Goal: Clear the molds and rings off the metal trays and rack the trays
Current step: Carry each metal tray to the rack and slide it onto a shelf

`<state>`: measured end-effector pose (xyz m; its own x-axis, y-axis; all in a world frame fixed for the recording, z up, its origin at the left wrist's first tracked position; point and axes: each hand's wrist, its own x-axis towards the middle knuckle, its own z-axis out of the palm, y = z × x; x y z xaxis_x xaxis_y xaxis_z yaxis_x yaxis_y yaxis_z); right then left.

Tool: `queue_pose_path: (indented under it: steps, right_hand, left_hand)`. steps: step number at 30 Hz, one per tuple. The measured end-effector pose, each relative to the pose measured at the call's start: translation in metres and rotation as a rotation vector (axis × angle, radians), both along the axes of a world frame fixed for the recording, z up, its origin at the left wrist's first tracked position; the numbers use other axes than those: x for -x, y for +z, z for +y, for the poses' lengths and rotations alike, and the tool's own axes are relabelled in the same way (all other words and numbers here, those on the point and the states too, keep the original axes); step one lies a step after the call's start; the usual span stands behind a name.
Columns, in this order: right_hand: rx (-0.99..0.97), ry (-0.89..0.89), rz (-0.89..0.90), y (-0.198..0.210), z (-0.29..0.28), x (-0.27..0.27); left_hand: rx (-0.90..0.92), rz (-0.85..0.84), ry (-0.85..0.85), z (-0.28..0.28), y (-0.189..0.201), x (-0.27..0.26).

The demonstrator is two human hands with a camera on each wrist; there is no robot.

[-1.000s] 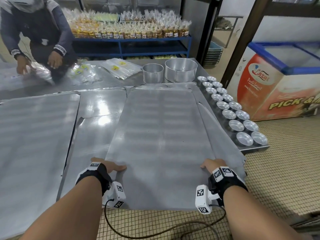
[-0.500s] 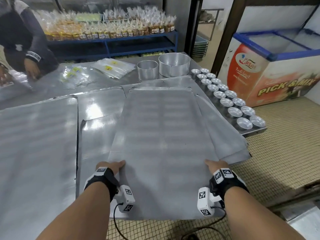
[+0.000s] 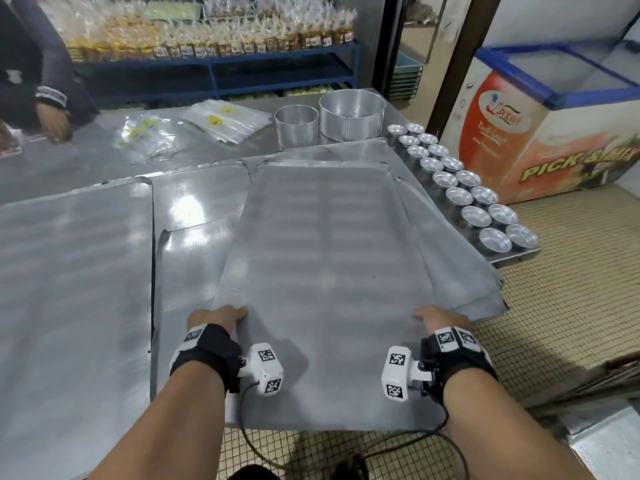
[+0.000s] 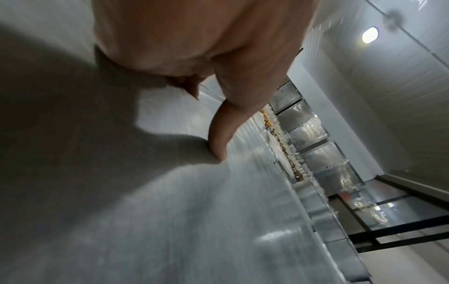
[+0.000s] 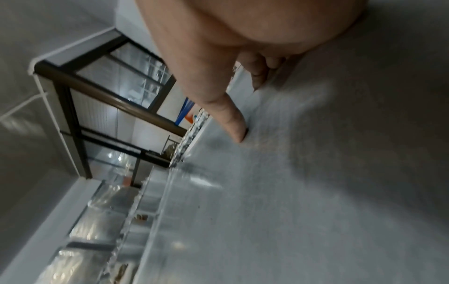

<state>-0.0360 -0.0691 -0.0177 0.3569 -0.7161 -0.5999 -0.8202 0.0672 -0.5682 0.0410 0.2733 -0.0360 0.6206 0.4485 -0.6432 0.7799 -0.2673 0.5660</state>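
A large flat metal tray point(image 3: 325, 271) lies on top of a stack of trays point(image 3: 460, 271), its near end hanging past the table edge over the floor. My left hand point(image 3: 216, 315) grips its left edge and my right hand point(image 3: 438, 317) its right edge. The left thumb point(image 4: 218, 142) and right thumb point(image 5: 233, 123) press on top of the tray; the other fingers curl under the rim, mostly hidden. Several small round molds point(image 3: 464, 195) sit in two rows along the table's right edge. Two metal rings point(image 3: 296, 124) point(image 3: 351, 112) stand at the back.
Another big tray point(image 3: 69, 271) lies at the left. Plastic bags point(image 3: 225, 121) lie at the back of the table, where another person's hand point(image 3: 55, 123) rests. A chest freezer point(image 3: 554, 133) stands at the right and a blue shelf point(image 3: 214, 64) of packed goods behind.
The top tray has slid toward me and now sticks out farther past the table edge, uncovering more of the trays under it on the right. Both hands keep their hold.
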Motion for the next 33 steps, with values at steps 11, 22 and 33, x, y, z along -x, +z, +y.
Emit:
queue_pose_path:
  steps: [11, 22, 33]
  right_hand:
    - [0.049, -0.052, -0.202, 0.025, 0.066, 0.052]
    - [0.093, -0.474, -0.224, 0.035, 0.173, 0.166]
    - [0.092, -0.873, -0.238, 0.064, 0.228, 0.306]
  left_hand:
    - [0.054, -0.157, -0.112, 0.053, 0.02, -0.01]
    - [0.106, -0.283, -0.404, 0.103, 0.052, 0.0]
    - [0.268, -0.236, -0.64, 0.054, 0.048, 0.058]
